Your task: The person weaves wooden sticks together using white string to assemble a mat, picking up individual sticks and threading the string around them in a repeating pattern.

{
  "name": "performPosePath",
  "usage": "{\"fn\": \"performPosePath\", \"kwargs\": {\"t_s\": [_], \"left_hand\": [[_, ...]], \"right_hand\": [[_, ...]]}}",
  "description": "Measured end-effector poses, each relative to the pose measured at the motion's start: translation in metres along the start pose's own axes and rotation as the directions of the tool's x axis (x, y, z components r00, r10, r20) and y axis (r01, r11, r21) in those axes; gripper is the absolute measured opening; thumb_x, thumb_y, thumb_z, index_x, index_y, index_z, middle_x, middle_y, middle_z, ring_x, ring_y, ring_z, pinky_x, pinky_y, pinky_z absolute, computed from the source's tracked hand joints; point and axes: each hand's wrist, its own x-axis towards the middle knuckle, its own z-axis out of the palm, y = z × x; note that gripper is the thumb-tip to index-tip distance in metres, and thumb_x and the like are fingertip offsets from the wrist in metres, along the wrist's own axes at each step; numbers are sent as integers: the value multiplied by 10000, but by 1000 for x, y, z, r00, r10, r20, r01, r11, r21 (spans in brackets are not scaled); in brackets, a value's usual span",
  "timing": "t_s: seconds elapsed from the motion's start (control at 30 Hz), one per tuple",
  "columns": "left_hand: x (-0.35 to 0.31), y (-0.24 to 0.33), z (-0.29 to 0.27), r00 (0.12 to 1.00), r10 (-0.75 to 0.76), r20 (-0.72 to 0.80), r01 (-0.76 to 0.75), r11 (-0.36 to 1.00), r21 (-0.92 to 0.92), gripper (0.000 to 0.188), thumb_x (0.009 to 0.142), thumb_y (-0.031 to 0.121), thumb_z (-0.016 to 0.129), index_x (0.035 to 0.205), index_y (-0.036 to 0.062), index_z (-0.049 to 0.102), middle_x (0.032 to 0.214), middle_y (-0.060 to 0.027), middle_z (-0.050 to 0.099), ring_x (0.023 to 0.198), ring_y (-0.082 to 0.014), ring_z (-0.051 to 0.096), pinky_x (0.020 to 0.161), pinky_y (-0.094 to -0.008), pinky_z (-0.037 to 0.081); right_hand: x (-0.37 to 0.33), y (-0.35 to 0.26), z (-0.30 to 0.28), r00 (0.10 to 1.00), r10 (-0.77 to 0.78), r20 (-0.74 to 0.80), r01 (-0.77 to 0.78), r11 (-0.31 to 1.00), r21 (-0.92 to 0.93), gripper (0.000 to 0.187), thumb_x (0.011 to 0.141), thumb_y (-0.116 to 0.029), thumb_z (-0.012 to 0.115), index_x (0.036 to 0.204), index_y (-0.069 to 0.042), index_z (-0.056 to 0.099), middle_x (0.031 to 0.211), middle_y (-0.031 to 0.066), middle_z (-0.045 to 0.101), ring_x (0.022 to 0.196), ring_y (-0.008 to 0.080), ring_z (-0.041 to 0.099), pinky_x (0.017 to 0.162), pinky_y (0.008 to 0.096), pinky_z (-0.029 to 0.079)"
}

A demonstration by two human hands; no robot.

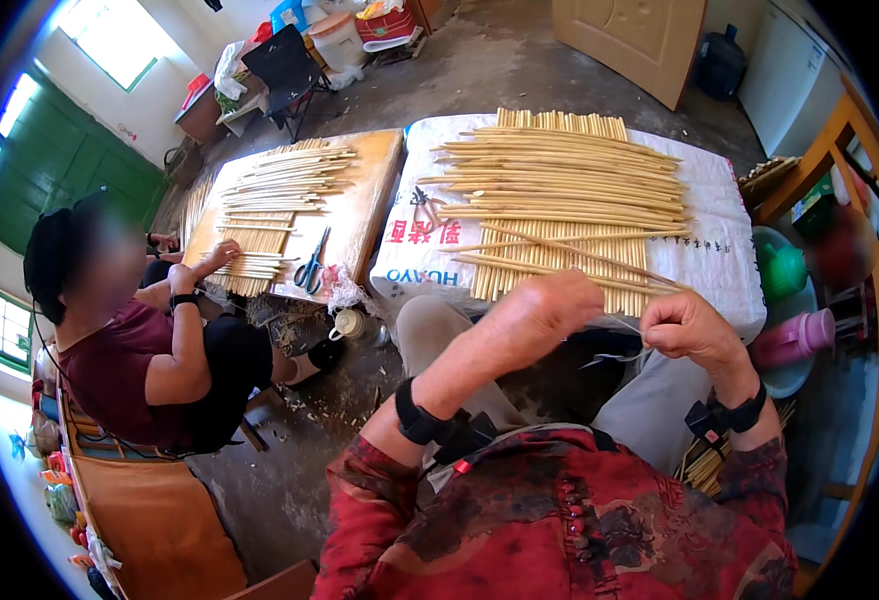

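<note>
We are taking the hands as the centre of the dial. The left hand (563, 303) is hanging at the table's near edge, its back facing up and its fingers bending inward; its fingertips are facing away, so we cannot tell whether they are closing on anything. The right hand (688, 326), just beside it at three o'clock, is making a compact fist, leaving no gap, and is gripping a thin white thread (622, 322) that is running between both hands.

Towards twelve o'clock, long straw-yellow round stalks (560, 180) are lying crosswise over a layer of shorter straw-yellow stalks (560, 122), all resting on a table with a white printed woven cover (720, 205). One slanting stalk (600, 258) is ending near the right hand.

At nine o'clock, we are observing a seated person in a maroon top (125, 375), who is touching stalks on a pale wooden board (368, 205). Dark-handled scissors (310, 268) are lying on that board. At three o'clock, a pink cylindrical flask (795, 340) is leaning.
</note>
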Motion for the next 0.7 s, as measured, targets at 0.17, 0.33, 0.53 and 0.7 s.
{"fn": "performPosePath", "kwargs": {"t_s": [0.17, 0.33, 0.53, 0.7], "left_hand": [[-14, -22, -13, 981, -184, -68, 184, 983, -9, 75, 833, 77, 580, 866, 10, 587, 700, -67, 538, 591, -151, 512, 554, -268, 426], [-20, -22, -8, 883, -470, 19, 466, 869, -169, 70, 829, 69, 574, 858, 8, 588, 697, -48, 541, 611, -148, 514, 569, -255, 426], [-32, -44, 3, 979, -201, -39, 199, 892, 405, 187, 806, 47, 564, 982, -16, 555, 906, -106, 568, 748, -166, 566, 676, -266, 460], [-5, -11, 6, 964, -185, -189, 195, 980, 39, 251, 836, 45, 550, 1074, -25, 509, 1046, -125, 554, 796, -163, 592, 703, -255, 480]], "right_hand": [[-9, 7, -17, 990, -33, -134, 34, 999, 3, 90, 772, -88, 575, 722, -13, 575, 546, -47, 444, 432, 15, 335, 387, 168, 234], [-14, 5, -26, 974, -66, -215, 48, 995, -88, 85, 787, -117, 598, 739, -47, 592, 576, -71, 445, 470, -9, 324, 408, 157, 230], [-6, -8, -15, 959, -171, -225, 91, 940, -328, 104, 803, -114, 589, 750, -24, 589, 632, -61, 489, 571, 13, 406, 489, 180, 321], [12, -13, 12, 951, -248, -186, 154, 899, -410, 115, 811, -108, 583, 751, -10, 575, 654, -57, 488, 618, 27, 418, 532, 198, 348]]}}
